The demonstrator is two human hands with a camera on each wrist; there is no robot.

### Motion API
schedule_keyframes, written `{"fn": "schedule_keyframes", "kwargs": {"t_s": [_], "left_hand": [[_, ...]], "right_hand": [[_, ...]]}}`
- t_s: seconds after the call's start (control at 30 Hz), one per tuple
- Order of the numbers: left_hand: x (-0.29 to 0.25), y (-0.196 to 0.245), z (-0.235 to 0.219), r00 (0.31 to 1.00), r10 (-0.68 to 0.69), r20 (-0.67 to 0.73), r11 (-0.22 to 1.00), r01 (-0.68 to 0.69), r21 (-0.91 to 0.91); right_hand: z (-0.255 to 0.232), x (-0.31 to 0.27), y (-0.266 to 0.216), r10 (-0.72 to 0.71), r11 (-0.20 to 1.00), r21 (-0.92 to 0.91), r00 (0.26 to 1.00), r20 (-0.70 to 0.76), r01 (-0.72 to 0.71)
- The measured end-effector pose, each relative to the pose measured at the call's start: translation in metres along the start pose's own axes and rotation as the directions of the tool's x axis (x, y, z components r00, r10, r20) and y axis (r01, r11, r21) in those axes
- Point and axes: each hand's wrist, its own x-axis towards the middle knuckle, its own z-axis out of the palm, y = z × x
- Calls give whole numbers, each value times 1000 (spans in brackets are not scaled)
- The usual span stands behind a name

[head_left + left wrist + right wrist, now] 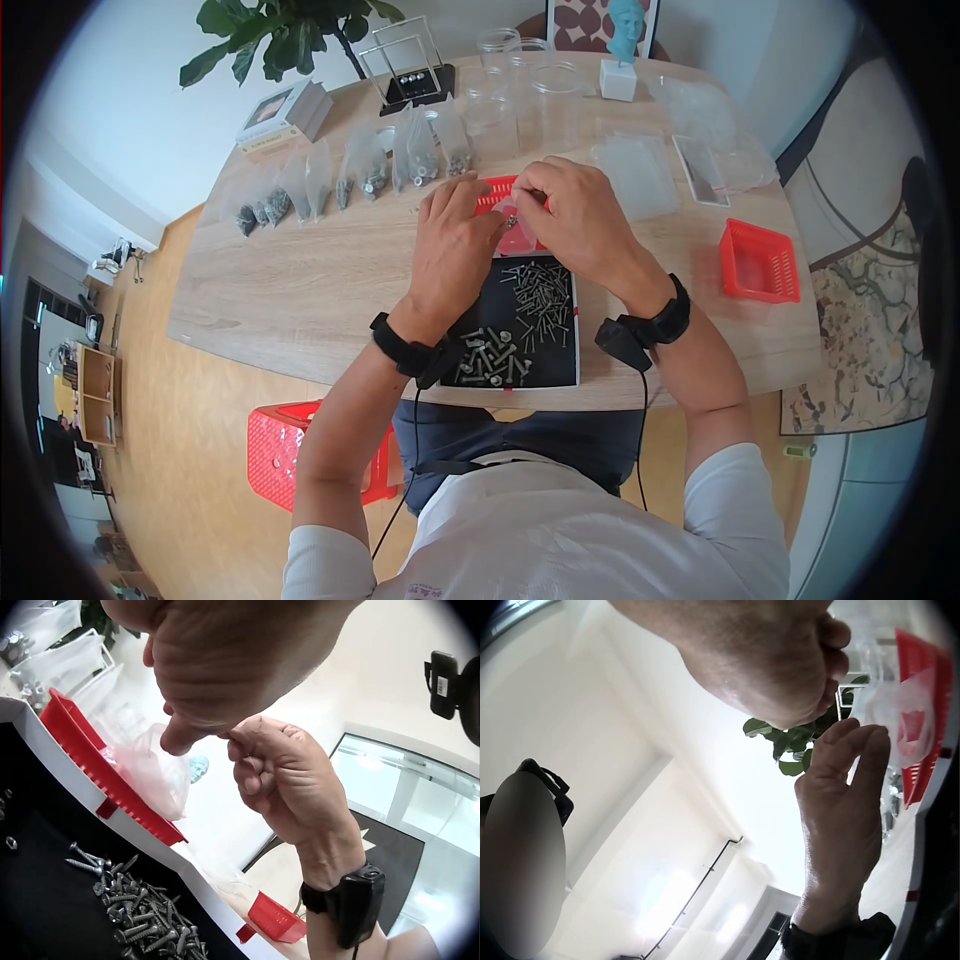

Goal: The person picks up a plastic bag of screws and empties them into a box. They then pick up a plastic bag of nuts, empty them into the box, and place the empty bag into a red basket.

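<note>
A small clear plastic bag [512, 222] with some small metal pieces in it hangs between the two hands, over a red basket [497, 188]. The left hand [450, 245] pinches one side of its top with thumb and fingers; the right hand [580, 215] pinches the other side. In the left wrist view the bag [159, 776] hangs in front of the red basket [112, 780]. Below the hands lies a black tray with a white rim [577, 340], holding a pile of screws [543, 298] and a group of larger bolts [490, 358].
Filled bags [365, 165] stand in a row at the back left, beside books [285, 115] and a Newton's cradle [415, 88]. Clear jars [555, 95] stand behind the hands. Flat bags [637, 175], a phone-like slab [702, 170] and another red basket [760, 262] are at the right.
</note>
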Motion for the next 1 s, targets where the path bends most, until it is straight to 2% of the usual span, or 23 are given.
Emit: {"fn": "schedule_keyframes", "kwargs": {"t_s": [0.13,0.2,0.23,0.27,0.3,0.33,0.37,0.4,0.43,0.5,0.57,0.8,0.93,0.97,1.0], "left_hand": [[-7,-5,-10,998,-54,-29,998,53,-22],[-12,-10,-16,995,-85,-43,996,83,-30],[-17,-12,-20,986,-165,28,982,167,-86],[-21,-15,-24,966,-237,104,959,250,-137],[-26,-17,-28,966,-236,109,958,250,-138],[-33,-20,-32,958,-212,192,968,232,-90],[-36,-21,-34,944,-187,272,977,207,-44],[-40,-22,-33,943,-187,275,977,206,-44],[-45,-23,-33,941,-184,284,980,199,-26],[-50,-24,-34,940,-186,288,981,196,-6],[-53,-20,-32,958,-135,252,991,125,54],[-60,-11,-21,935,-227,273,971,196,135],[-54,-8,-25,852,-332,404,943,291,161],[-52,-8,-25,818,-366,444,931,318,180],[-51,-8,-25,819,-367,442,930,319,181]], "right_hand": [[2,0,-7,-32,998,58,999,17,31],[4,-2,-11,-20,985,174,997,81,6],[8,-4,-10,-19,984,176,996,84,4],[14,-7,-8,-55,979,202,980,193,15],[21,-12,-6,-90,973,229,951,296,21],[28,-18,-4,-85,973,230,952,295,15],[35,-23,-3,-135,972,232,894,427,36],[43,-29,-2,-182,969,240,814,551,55],[54,-36,1,-183,969,243,813,552,54],[72,-44,6,-214,977,86,881,423,196],[76,-47,8,-210,977,69,878,429,200],[83,-53,14,-214,973,15,882,419,229],[83,-54,13,-221,969,-12,883,414,248],[80,-53,11,-214,966,-37,868,449,257],[78,-52,9,-205,962,-62,851,483,267]]}}
